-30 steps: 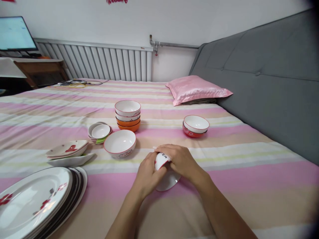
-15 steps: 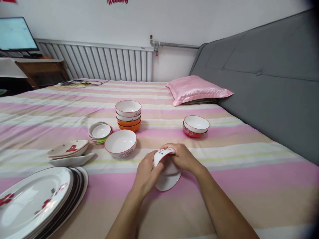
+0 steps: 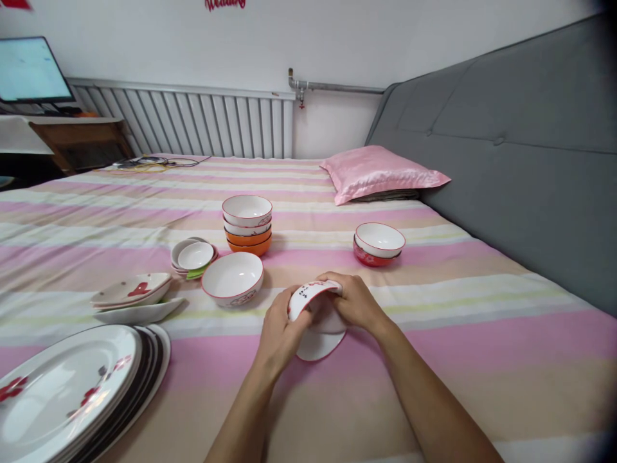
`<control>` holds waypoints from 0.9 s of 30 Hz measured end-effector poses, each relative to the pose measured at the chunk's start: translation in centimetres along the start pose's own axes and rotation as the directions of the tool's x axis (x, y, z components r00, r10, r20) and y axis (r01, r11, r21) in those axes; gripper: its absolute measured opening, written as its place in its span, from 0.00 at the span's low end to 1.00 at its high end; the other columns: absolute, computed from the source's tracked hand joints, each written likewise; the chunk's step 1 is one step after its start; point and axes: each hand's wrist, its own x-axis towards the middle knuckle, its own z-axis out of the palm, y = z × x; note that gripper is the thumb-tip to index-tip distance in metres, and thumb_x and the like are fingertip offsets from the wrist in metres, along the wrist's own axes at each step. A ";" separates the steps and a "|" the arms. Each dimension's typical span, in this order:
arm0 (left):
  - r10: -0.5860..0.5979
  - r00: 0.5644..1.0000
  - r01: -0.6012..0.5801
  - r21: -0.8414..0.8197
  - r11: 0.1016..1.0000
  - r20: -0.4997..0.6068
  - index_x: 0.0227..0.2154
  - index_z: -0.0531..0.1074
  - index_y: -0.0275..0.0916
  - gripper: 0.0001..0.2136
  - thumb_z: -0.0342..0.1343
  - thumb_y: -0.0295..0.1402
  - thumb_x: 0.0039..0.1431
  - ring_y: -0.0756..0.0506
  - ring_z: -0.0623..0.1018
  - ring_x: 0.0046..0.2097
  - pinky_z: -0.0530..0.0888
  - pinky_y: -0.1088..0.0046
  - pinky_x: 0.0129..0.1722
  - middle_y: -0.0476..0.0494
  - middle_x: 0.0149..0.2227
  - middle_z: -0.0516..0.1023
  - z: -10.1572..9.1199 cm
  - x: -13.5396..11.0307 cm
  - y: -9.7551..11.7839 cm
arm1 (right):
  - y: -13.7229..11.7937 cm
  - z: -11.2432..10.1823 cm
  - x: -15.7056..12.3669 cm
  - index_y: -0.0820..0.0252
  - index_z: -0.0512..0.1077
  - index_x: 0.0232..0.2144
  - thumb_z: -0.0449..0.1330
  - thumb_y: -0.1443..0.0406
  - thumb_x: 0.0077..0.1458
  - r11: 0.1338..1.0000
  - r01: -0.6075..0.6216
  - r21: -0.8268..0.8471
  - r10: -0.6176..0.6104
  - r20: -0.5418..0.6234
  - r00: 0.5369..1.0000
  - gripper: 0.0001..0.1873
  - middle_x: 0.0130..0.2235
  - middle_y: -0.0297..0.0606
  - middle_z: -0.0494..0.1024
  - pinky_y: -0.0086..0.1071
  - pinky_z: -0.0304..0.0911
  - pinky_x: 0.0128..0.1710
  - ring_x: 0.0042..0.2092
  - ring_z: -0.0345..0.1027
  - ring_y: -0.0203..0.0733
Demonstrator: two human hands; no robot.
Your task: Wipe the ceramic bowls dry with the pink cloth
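Between my two hands a white bowl (image 3: 308, 294) with a red rim and dark and red markings is held tilted, just above or on the bedspread. My left hand (image 3: 282, 331) is closed on its left side, and my right hand (image 3: 355, 302) grips its right side. Below it shows a white, red-rimmed curve (image 3: 318, 347); I cannot tell whether this is a second bowl or part of the same one. A single white bowl (image 3: 234, 276) sits to the left of my hands. Behind it stands a stack of white and orange bowls (image 3: 247, 222).
Two stacked bowls (image 3: 380, 239) stand to the right. On the left are small dishes (image 3: 195, 255), boat-shaped dishes (image 3: 135, 289) and a stack of large plates (image 3: 67, 379). A pink pillow (image 3: 380, 172) lies by the grey headboard (image 3: 501, 122). Cables (image 3: 159, 161) lie at the far edge.
My hands and the held bowl have shifted slightly left, and the bowl has tilted so more of its patterned outer side shows. The other dishes stay in place.
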 end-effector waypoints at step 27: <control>-0.023 1.000 0.023 0.144 0.989 -0.004 0.47 0.69 0.38 0.24 0.53 0.25 0.41 0.41 0.75 0.40 0.69 0.68 0.37 0.43 0.42 0.77 -0.1 0.1 1.0 | 0.2 1.6 0.4 0.56 0.75 0.41 0.50 0.77 0.37 0.964 0.065 0.257 -0.061 -0.022 0.998 0.28 0.42 0.34 0.80 0.31 0.64 0.43 0.43 0.72 0.41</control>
